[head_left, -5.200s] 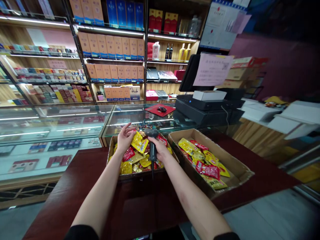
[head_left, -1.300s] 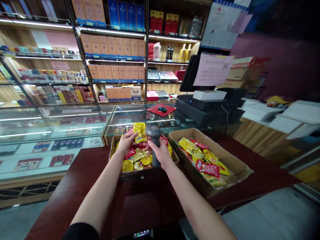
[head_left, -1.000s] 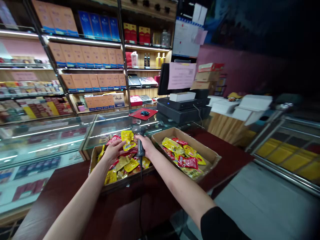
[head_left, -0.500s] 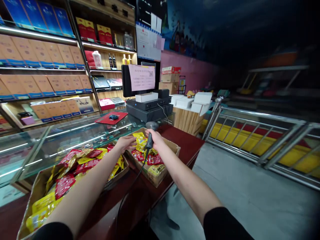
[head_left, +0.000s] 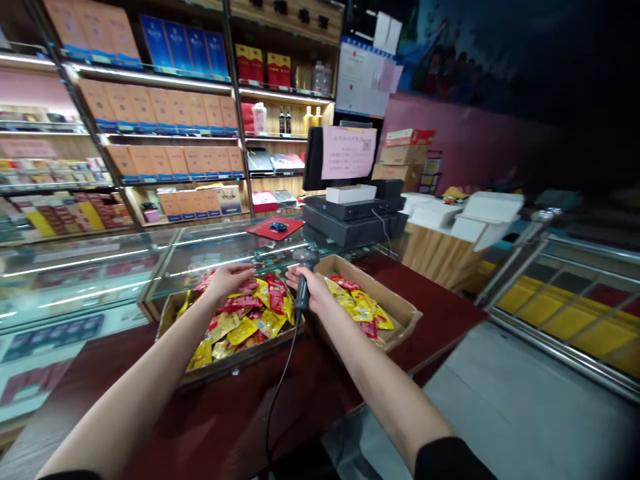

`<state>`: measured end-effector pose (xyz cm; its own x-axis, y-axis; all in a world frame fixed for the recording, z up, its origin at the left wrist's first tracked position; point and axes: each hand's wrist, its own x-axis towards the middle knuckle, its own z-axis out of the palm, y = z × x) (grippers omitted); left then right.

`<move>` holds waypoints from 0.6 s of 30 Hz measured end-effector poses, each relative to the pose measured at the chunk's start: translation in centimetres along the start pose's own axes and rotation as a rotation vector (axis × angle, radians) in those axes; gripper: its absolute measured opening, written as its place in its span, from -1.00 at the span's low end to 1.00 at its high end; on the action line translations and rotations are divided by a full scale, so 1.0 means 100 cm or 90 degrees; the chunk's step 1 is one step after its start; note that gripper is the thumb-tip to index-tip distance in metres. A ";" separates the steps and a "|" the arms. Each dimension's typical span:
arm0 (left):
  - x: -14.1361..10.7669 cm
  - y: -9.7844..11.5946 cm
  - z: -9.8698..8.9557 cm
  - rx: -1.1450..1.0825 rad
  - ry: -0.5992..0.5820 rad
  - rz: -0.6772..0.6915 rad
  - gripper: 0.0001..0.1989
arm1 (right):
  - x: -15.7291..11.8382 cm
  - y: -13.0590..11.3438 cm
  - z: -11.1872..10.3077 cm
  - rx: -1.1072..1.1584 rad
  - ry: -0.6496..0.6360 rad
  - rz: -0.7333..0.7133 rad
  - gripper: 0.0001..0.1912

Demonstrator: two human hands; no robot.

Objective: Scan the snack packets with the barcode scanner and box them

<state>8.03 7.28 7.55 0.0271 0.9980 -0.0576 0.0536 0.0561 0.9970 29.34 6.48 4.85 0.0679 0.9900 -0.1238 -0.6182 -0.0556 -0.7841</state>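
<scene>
My left hand (head_left: 234,279) hovers over the left cardboard box (head_left: 220,370), fingers apart and nothing in them. That box is full of red and yellow snack packets (head_left: 245,327). Between the two boxes, my right hand (head_left: 311,285) is wrapped round the handle of a black barcode scanner (head_left: 303,293), its head pointing up and away. The scanner's cable hangs down over the dark red table. The right cardboard box (head_left: 407,327) sits beside my right forearm, with yellow and red packets at its left part and bare cardboard showing at its right.
A glass display counter (head_left: 100,267) runs along the left. Behind the boxes stand a monitor (head_left: 314,160) and a black cash drawer (head_left: 345,227). A red mat (head_left: 275,227) lies on the glass. Metal railings (head_left: 575,293) are at the right, beyond the dark red table (head_left: 390,273).
The view has turned left. My left hand has moved away from the right box to above the left box, and the yellow packet near it is gone. The scanner stays in my right hand.
</scene>
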 end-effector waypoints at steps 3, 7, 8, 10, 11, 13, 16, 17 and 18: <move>-0.016 -0.008 -0.044 -0.012 0.076 0.025 -0.60 | -0.003 0.028 0.027 0.001 -0.047 0.047 -0.88; -0.031 -0.032 -0.078 -0.054 0.127 0.014 -0.61 | -0.008 0.059 0.053 -0.030 -0.077 0.070 -0.84; -0.034 -0.038 -0.081 -0.057 0.128 0.004 -0.61 | -0.009 0.065 0.057 -0.038 -0.086 0.072 -0.84; -0.039 -0.048 -0.082 -0.053 0.130 -0.016 -0.62 | -0.012 0.075 0.064 -0.047 -0.103 0.071 -0.84; -0.040 -0.052 -0.080 -0.048 0.133 -0.023 -0.64 | -0.013 0.079 0.066 -0.050 -0.109 0.070 -0.84; -0.040 -0.058 -0.075 -0.032 0.139 -0.032 -0.68 | -0.014 0.085 0.070 -0.053 -0.115 0.068 -0.83; -0.033 -0.065 -0.066 0.003 0.150 -0.034 -0.71 | -0.015 0.089 0.073 -0.060 -0.124 0.075 -0.81; -0.030 -0.066 -0.063 0.011 0.161 -0.031 -0.71 | -0.016 0.090 0.073 -0.064 -0.124 0.078 -0.82; -0.026 -0.068 -0.061 0.015 0.176 -0.029 -0.71 | -0.016 0.091 0.073 -0.066 -0.124 0.084 -0.82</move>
<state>1.53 4.48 1.26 -0.2485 0.9651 -0.0831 0.0720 0.1039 0.9920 17.83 5.34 2.35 -0.1665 0.9791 -0.1171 -0.5276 -0.1888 -0.8283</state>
